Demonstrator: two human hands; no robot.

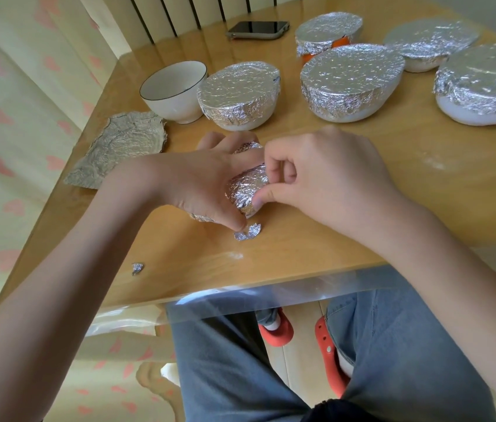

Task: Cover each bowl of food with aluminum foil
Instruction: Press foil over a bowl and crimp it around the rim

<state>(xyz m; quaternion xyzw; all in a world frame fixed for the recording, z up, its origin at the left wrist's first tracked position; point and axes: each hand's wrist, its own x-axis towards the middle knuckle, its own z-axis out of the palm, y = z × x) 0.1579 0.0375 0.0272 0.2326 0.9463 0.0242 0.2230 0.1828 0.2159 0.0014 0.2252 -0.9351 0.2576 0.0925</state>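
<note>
**Both hands on a foil-wrapped bowl at the table's near edge**

The wooden table (423, 190) fills most of the view, with a clear sheet over its top that overhangs the near edge. Below it show the person's jeans (392, 345) and red shoes (330, 354).

Five bowls already wear foil across the far side: one at far right (484, 83), one behind it (429, 44), a large one in the middle (350, 80), an orange-sided one (328, 33) behind that, and one left of centre (237, 94). Just left of that last one, touching or nearly so, stands a bare white bowl (173, 91) with a dark rim; its contents cannot be seen. A phone (257, 29) lies face up at the far edge.

A crumpled foil sheet (118, 150) lies flat near the left edge, hanging slightly over it.

The left hand (198, 181) curls over a small wrapped bowl (245, 191), fingers clasped round its left side and thumb tip down at the tabletop. The right hand (319, 175) pinches the foil on the bowl's right side between thumb and bent fingers.

A foil scrap (248, 233) lies just in front of this bowl, and a smaller pellet (138, 267) sits well apart to the left.
</note>
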